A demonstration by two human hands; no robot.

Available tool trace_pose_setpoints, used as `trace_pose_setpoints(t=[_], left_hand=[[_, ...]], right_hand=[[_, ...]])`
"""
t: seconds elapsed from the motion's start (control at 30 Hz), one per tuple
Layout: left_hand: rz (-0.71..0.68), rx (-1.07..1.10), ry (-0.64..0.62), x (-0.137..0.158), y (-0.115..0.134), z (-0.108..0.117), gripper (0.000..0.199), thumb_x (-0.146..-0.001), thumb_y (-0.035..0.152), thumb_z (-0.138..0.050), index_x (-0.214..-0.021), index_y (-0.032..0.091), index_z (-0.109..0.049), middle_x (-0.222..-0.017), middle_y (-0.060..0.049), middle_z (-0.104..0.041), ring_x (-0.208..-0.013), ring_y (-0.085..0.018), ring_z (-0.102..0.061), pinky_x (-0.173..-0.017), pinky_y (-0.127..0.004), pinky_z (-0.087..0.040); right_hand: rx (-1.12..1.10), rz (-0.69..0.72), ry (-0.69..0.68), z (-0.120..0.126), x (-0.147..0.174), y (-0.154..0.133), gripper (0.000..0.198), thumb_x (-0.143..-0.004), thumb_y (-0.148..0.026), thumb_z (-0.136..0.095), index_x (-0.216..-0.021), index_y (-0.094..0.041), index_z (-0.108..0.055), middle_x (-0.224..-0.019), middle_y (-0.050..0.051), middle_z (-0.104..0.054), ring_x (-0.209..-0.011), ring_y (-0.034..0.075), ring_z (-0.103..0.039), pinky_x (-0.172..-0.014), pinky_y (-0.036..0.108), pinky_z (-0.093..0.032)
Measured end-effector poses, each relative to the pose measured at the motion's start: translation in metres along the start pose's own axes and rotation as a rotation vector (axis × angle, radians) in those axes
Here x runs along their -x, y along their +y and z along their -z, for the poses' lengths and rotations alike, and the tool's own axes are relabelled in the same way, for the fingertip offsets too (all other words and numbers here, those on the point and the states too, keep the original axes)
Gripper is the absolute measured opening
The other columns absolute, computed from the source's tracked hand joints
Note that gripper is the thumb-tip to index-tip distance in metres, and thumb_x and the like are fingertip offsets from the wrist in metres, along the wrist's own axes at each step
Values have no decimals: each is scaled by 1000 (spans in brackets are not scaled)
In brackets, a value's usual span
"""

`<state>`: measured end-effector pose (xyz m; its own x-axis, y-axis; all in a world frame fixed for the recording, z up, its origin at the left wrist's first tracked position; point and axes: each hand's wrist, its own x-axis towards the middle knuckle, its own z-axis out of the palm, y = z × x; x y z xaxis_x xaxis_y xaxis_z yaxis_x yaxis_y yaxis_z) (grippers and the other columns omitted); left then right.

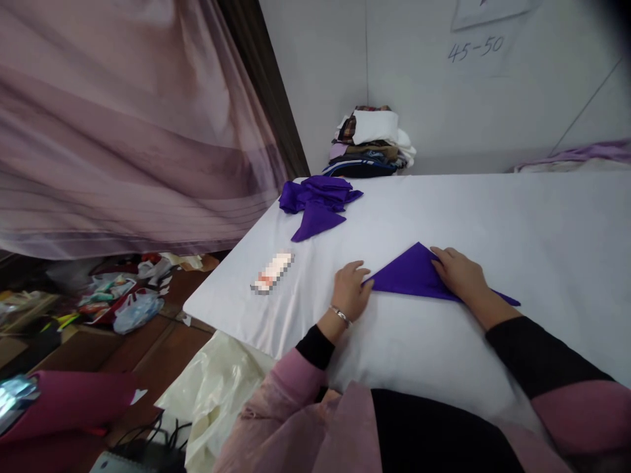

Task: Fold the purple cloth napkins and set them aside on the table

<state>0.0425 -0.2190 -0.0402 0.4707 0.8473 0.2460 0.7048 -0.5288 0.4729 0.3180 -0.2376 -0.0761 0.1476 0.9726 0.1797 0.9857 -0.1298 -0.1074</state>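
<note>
Folded purple cloth (414,274) sits right of and nearer than purple heap (320,192); left hand (350,292) half-curled at cloth's left corner, right hand (459,272) loosely bent over its right side, can't tell if either's gripping.

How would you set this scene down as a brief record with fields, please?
Left hand: at the left corner of the flat, triangular purple cloth
Right hand: on that cloth, right of its peak
Left wrist: silver-coloured bracelet
Surface: white-covered table
Table's far left: crumpled purple cloth pile
Nearer: blurred oblong object
Background: multicoloured clothes stack
</note>
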Motion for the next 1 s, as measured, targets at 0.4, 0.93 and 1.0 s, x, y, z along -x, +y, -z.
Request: trace_pose_setpoints(t=[0.4, 0.93, 1.0], left_hand=[[-308, -207, -243, -40, 60, -80, 80, -85, 64, -31, -139, 4, -31, -148, -17, -25, -139, -28, -14, -113, -45, -12], [-292, -375, -323, -47, 44, -86, 82, -85, 66, -23, -142, 6, -27, -150, -15, -22, -139, -26, -14, -113, -43, -13], [-285, -376, -329, -47, 44, -86, 83, -85, 66, -23, -141, 5, -28, -150, -15, -22, -139, -27, -14, -113, -43, -13]], right_hand=[[6, 30, 20, -6, -3, 3, 38, -93, -33, -33, -125, -21, -48, -107, 10, -60, -91, 23, -57, -61, 30, -43], [-40, -87, -61, 14, 3, -3, 41, -95, -34, -30, -132, -20, -40, -116, 12, -56, -98, 22, -55, -74, 31, -42], [-38, -85, -48, 15, 6, 1, 41, -95, -35, -29, -132, -20, -41, -115, 11, -56, -97, 22, -55, -74, 31, -43]])
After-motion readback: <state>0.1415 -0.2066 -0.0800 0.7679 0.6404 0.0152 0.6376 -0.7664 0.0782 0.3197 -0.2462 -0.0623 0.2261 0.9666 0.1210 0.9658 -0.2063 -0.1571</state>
